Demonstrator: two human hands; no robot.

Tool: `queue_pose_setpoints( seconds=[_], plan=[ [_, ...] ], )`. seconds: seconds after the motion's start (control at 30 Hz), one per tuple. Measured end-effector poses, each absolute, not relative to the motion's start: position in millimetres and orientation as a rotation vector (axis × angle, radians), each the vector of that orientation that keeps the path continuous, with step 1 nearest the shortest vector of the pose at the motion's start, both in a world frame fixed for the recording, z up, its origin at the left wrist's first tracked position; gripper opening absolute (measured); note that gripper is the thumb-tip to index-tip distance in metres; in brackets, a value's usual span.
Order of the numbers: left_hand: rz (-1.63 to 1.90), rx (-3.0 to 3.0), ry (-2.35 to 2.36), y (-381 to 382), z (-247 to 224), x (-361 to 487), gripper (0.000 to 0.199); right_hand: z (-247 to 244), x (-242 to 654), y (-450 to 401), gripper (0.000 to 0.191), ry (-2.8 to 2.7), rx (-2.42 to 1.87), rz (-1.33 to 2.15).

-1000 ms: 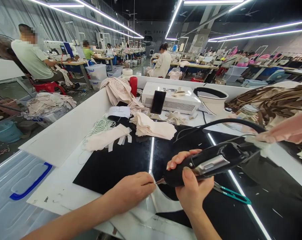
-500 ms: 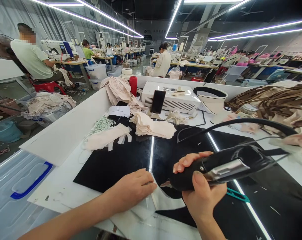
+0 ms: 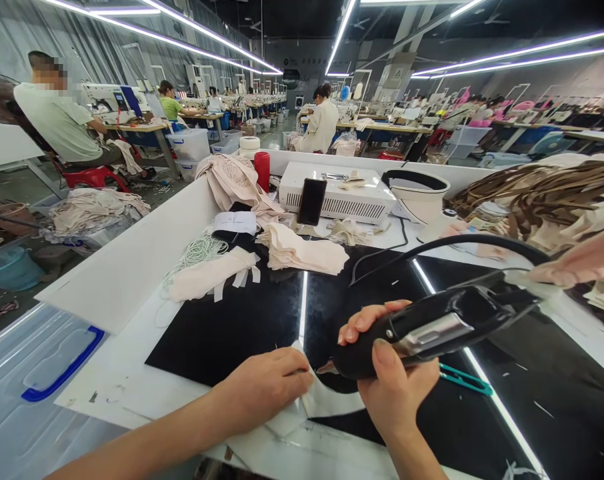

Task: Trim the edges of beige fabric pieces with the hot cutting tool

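My right hand (image 3: 392, 367) is wrapped around a black corded hand tool (image 3: 432, 327) with a silvery metal lever on its side. The tool's rounded near end hangs over a white piece of thin material (image 3: 329, 397), which lies at the front edge of the black table sheet. My left hand (image 3: 269, 383) pinches that white piece at its left side, fingers closed. What exactly the tool's end touches is hidden. Another person's hand (image 3: 587, 260) reaches in from the right, near the far end of the tool. A teal slotted strip (image 3: 466, 380) shows beside my right hand.
Ahead lie stacked cream fabric pieces (image 3: 305, 250), a bundle of pale green cord (image 3: 202, 252), a phone (image 3: 311, 202) and a white vented box (image 3: 339, 193). Brown straps (image 3: 522, 193) pile at the right. A blue-handled clear bin (image 3: 27, 373) stands left of the table.
My right hand and the tool have shifted slightly left. The other person's hand has come further in from the right, closer to the tool. The white piece's upper edge now shows above my left fingers.
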State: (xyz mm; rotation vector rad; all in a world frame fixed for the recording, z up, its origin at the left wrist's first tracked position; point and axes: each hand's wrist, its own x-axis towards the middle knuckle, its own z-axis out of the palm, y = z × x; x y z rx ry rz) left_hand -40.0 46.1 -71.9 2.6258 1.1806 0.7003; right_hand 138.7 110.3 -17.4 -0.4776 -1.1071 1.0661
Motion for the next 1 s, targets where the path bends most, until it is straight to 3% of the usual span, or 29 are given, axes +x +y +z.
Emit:
queue_pose_setpoints(
  seconds=[1.0],
  plan=[
    [0.738,2.814,1.171,42.1,-74.2,-41.9,0.022,-14.2,149.2,101.2,0.028,-1.109,-0.523,1.051]
  ],
)
